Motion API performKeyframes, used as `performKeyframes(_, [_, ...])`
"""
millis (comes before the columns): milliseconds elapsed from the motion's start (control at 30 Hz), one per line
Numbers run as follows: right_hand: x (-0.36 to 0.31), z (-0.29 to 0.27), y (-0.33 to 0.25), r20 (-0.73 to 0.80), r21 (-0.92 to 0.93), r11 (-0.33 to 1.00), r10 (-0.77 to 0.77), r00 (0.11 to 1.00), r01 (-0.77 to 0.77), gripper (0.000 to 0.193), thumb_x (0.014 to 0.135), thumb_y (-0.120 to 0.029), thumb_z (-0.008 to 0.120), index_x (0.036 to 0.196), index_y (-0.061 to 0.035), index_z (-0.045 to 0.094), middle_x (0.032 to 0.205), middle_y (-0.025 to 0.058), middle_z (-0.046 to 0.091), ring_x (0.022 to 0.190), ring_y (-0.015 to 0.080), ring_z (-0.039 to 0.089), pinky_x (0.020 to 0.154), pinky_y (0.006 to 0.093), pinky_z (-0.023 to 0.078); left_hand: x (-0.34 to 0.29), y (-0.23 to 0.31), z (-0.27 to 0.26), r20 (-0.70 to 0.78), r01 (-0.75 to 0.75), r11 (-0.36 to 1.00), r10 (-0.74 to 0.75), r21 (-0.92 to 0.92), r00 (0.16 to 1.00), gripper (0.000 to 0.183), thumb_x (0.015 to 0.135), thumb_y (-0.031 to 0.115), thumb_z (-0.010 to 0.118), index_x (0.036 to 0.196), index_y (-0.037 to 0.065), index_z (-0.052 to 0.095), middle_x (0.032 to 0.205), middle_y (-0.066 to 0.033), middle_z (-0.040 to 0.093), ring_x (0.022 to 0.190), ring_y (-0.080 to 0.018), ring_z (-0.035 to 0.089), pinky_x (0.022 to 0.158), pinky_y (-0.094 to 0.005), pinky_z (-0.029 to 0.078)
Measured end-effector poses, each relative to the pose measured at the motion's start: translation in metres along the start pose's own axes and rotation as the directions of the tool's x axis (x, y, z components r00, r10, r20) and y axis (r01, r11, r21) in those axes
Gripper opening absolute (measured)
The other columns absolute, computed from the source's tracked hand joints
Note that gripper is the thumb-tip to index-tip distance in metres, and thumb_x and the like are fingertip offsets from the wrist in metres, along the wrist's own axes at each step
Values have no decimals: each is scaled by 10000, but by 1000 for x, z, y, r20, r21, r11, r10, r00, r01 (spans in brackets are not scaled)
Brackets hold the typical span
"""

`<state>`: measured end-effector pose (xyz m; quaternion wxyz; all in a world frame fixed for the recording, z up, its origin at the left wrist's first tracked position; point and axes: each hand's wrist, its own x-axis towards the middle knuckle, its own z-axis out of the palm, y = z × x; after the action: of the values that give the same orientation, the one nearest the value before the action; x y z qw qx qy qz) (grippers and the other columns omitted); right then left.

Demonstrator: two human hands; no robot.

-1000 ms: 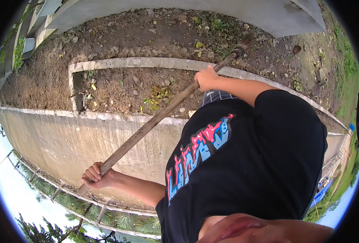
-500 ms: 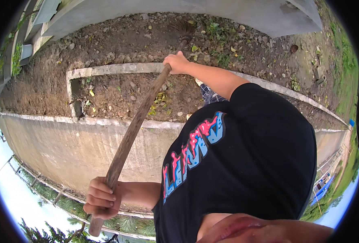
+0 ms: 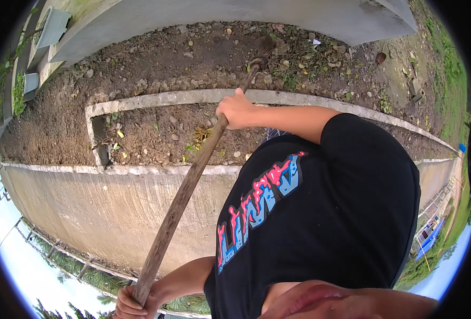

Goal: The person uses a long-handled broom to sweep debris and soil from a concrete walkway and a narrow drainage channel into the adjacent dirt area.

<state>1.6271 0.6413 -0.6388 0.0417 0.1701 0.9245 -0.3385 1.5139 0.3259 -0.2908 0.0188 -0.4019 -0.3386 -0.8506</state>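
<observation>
Both my hands grip a long wooden-handled broom that slants across the view. Up on the handle, close to the concrete curb, my right hand is wrapped round the wood. Low at the left, my left hand closes round the handle near its top end, partly cut off by the view's rim. The broom's dark stick bristles rest on or just over the dirt beyond the curb, beside a scatter of dry leaves. Where they touch the ground is hard to make out.
A low concrete curb frames a dirt bed with yellow leaves. Beyond the dirt strip rises a grey wall. A concrete slab lies on the near side. Grass grows at the right. A small white scrap lies near the wall.
The bristles have swept to the right along the dirt strip, into the leaves and weeds there. My left hand has dropped lower in the view with the handle's end; my right hand has shifted slightly nearer.
</observation>
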Motion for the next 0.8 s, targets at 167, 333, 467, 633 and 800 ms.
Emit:
performKeyframes(167, [49, 19, 45, -256, 168, 973, -113, 960, 159, 107, 628, -214, 687, 705, -169, 627, 690, 11, 597, 786, 212, 588, 679, 410, 288, -18, -75, 84, 293, -194, 950, 263, -243, 919, 264, 860, 147, 485, 612, 132, 396, 478, 75, 400, 366, -43, 408, 404, -186, 390])
performKeyframes(333, [-3, 25, 140, 3, 78, 962, 262, 965, -262, 230, 648, -279, 721, 837, -164, 658, 788, 31, 619, 863, 222, 587, 717, 414, 299, -13, -173, 3, 28, 330, 940, -329, -82, 944, 412, 923, 142, 437, 531, 158, 309, 412, 51, 284, 345, -64, 315, 411, -217, 321])
performKeyframes(467, [-77, -8, 158, 88, -112, 881, 470, 878, -460, 190, 621, -269, 735, 759, -161, 662, 681, 44, 614, 774, 237, 610, 713, 424, 307, -54, -208, -43, -219, 451, 866, -493, -217, 842, 397, 939, 162, 430, 560, 159, 308, 414, 36, 302, 346, -64, 335, 414, -212, 336])
performKeyframes(633, [-76, -44, 114, 21, -82, 916, 395, 918, -392, 182, 601, -237, 739, 740, -166, 646, 727, 23, 603, 824, 210, 583, 714, 397, 286, -31, -154, -25, -95, 329, 878, -382, -346, 919, 392, 912, 151, 467, 549, 158, 322, 406, 40, 317, 342, -60, 340, 402, -203, 345])
performKeyframes(800, [8, -33, 48, -119, 48, 998, 39, 992, -33, 148, 606, -213, 722, 693, -172, 610, 708, -10, 557, 839, 188, 544, 711, 381, 272, -6, -63, 73, 307, -67, 976, 130, -206, 943, 207, 870, 146, 488, 674, 115, 433, 560, 79, 424, 411, -45, 427, 429, -204, 428])
